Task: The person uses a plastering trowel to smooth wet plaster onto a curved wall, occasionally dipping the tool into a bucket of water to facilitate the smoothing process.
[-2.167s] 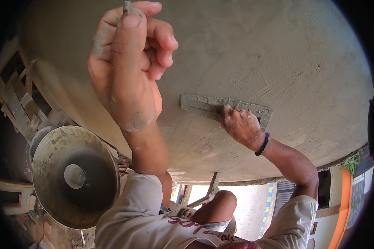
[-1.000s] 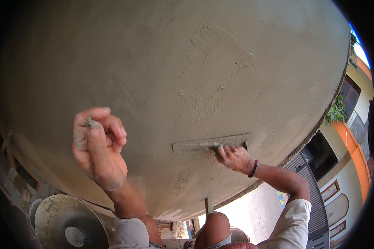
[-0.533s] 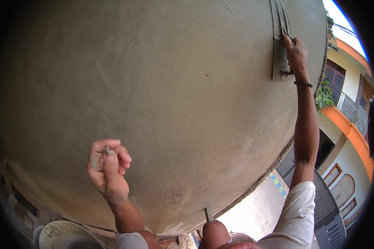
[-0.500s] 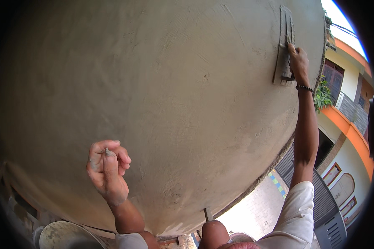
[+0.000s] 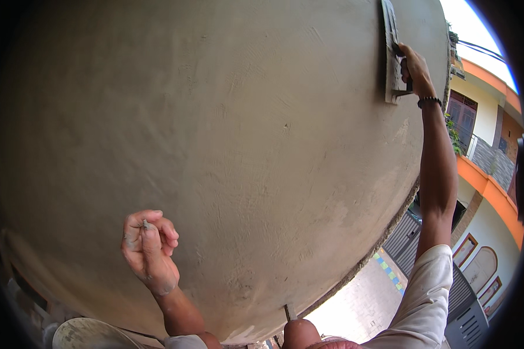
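Note:
At the upper right my right hand (image 5: 418,71) is wrapped round the handle of a long plastering trowel (image 5: 391,58). Its mortar-smeared blade runs up and down and looks tilted against the wall; dark shadow lies along its left edge. Grey, damp plaster covers the wall (image 5: 239,145), which carries fine ridges and scrape marks. My left hand (image 5: 150,247) is held in front of the wall at lower left, fingers curled, with a small lump of mortar (image 5: 146,224) pinched at the thumb tip. Mortar smears mark its skin.
A pale, stained bucket (image 5: 81,334) stands at the bottom left. The wall's rough edge (image 5: 384,241) curves down the right side. Past it lie a paved lane (image 5: 355,296), a grey gate (image 5: 466,302) and a house with an orange band (image 5: 489,195).
My right hand and the trowel have moved up the wall, and the blade has turned more edge-on. My left hand sits slightly lower in view, still curled.

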Motion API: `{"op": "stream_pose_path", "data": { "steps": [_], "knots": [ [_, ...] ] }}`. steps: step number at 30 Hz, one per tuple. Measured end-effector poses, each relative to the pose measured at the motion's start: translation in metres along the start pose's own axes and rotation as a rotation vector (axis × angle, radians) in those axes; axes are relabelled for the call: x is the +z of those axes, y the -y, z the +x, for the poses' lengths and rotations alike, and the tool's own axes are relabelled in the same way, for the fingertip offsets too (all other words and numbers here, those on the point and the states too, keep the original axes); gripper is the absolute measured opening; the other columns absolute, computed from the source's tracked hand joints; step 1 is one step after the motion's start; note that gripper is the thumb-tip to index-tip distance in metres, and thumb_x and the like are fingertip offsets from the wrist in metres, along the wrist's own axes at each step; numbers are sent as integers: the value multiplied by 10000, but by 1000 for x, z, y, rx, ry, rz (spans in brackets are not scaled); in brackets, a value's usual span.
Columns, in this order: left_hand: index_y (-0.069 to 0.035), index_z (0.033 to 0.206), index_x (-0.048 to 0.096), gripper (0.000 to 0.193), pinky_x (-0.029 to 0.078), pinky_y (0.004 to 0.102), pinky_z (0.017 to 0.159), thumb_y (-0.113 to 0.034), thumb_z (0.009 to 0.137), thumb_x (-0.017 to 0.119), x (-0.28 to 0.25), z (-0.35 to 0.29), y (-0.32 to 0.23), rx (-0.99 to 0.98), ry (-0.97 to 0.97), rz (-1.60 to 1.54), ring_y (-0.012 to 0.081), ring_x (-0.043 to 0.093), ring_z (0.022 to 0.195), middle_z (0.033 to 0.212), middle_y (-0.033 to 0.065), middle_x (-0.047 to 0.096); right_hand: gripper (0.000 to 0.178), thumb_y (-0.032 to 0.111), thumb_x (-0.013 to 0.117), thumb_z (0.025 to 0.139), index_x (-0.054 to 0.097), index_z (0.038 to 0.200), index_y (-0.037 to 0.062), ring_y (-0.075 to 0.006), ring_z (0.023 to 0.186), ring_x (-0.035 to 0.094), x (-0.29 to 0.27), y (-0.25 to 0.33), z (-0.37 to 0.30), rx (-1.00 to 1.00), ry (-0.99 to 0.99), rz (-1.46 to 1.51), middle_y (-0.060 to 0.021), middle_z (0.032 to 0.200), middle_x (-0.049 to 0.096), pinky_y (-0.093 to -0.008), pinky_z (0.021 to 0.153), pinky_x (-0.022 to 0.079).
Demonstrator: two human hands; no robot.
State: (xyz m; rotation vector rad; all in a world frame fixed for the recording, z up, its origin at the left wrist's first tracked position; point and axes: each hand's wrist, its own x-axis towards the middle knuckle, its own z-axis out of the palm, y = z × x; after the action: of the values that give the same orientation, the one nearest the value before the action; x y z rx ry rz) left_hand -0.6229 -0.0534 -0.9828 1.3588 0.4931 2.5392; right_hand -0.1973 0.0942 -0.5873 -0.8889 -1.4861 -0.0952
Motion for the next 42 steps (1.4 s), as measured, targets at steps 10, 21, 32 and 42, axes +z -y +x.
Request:
{"op": "stream_pose_path", "data": {
  "steps": [10, 21, 32, 42],
  "knots": [
    [-17, 1012, 574, 203, 299, 180, 441, -180, 988, 456, 40, -16, 9, -54, 189, 2, 50, 413, 538, 668, 37, 545, 393, 451, 546, 944, 576, 981, 60, -189, 441, 559, 89, -113, -314, -515, 954, -768, -91, 521, 560, -371, 401, 484],
    [-12, 1028, 577, 215, 306, 179, 454, -181, 982, 452, 29, -8, -3, 44, 187, 114, 61, 429, 557, 683, 41, 531, 450, 446, 560, 949, 688, 1037, 24, -56, 524, 405, -37, -17, -55, -218, 117, -166, 52, 621, 457, -246, 461, 335],
    [1, 1029, 586, 201, 331, 184, 495, -166, 959, 499, 42, -24, 37, -109, 210, 148, 57, 445, 581, 700, 39, 558, 464, 502, 559, 943, 614, 902, 43, -61, 495, 377, -4, -63, -95, -520, 494, -535, 36, 607, 438, -246, 456, 335],
    [19, 1045, 587, 184, 362, 194, 558, -131, 956, 529, 76, -29, 11, -111, 377, 65, 63, 498, 667, 754, 42, 570, 409, 423, 607, 913, 610, 822, 25, -297, 450, 545, 50, -172, -370, -384, 869, -535, -157, 540, 561, -391, 473, 463]
  ]
}}
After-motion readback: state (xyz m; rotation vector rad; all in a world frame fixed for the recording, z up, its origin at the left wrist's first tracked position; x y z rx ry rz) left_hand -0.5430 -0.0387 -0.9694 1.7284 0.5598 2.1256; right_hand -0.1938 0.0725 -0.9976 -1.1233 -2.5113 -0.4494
